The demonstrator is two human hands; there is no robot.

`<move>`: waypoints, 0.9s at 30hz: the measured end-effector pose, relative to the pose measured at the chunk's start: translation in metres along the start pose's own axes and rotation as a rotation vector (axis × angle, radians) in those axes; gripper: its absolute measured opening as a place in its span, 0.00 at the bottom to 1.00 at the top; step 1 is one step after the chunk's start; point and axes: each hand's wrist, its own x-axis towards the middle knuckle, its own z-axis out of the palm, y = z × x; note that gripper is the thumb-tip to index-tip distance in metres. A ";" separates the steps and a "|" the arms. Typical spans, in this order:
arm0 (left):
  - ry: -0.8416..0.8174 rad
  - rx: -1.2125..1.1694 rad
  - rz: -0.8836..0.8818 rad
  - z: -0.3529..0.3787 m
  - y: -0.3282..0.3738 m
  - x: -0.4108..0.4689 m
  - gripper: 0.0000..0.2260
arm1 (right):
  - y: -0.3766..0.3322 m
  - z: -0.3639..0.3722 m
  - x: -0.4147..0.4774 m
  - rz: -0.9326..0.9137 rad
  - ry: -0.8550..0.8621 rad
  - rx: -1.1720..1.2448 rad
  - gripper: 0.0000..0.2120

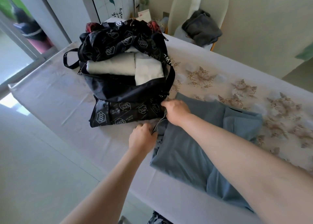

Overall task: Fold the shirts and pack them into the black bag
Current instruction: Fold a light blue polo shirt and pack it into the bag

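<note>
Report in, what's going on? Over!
Left hand and right hand grip blue shirt at collar. White shirts in open bag. Nothing blocking.

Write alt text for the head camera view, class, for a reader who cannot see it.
A person's left hand and right hand hold the collar end of a blue-grey shirt lying on a cloth-covered table, beside an open black bag that contains folded white shirts.

The bag (125, 108) stands on the bench (50, 96), with two folded shirts (108, 66) side by side inside. A third shirt (186, 152) lies just right of it. A chair (199, 7) stands behind the bench.
</note>
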 end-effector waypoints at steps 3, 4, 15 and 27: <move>-0.039 -0.048 0.040 -0.010 0.006 0.001 0.06 | 0.005 -0.008 -0.005 0.001 -0.015 -0.023 0.20; -0.034 -0.110 0.047 -0.015 0.009 0.000 0.04 | 0.009 -0.011 -0.007 0.013 0.019 0.052 0.19; -0.464 -0.216 0.357 -0.008 0.064 -0.039 0.07 | 0.094 -0.020 -0.089 0.003 -0.198 -0.188 0.22; -0.291 0.030 0.117 0.016 0.051 -0.037 0.18 | 0.044 0.006 -0.060 -0.288 0.004 -0.395 0.26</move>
